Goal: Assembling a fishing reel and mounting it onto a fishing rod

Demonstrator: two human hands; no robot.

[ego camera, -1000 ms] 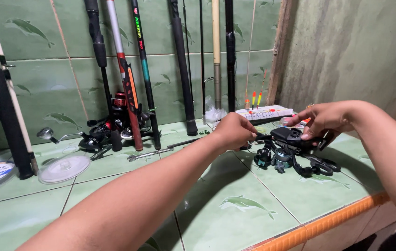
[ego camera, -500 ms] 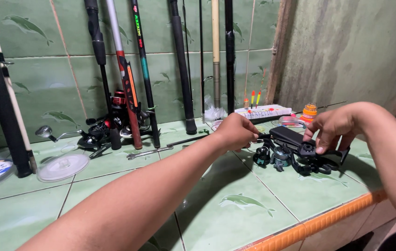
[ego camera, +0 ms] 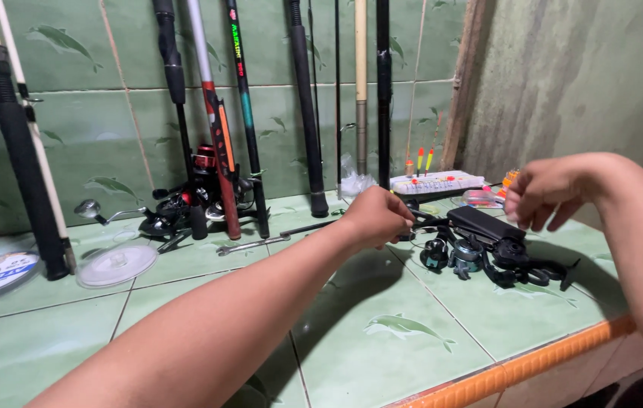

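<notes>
White tackle box (ego camera: 436,182) behind the black reel parts (ego camera: 487,249) holds small orange-red floats, contents otherwise too small to tell. Left hand (ego camera: 376,217) closed, apparently gripping the left end of the reel parts. Right hand (ego camera: 544,193) hovers just above them, fingers loosely curled, holding nothing.

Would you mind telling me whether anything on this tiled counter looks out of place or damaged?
Nothing looks damaged or spilled. The rods lean upright against the wall, and the black reel parts lie in a loose cluster beside the left hand. A wrench lies flat nearby.
</notes>
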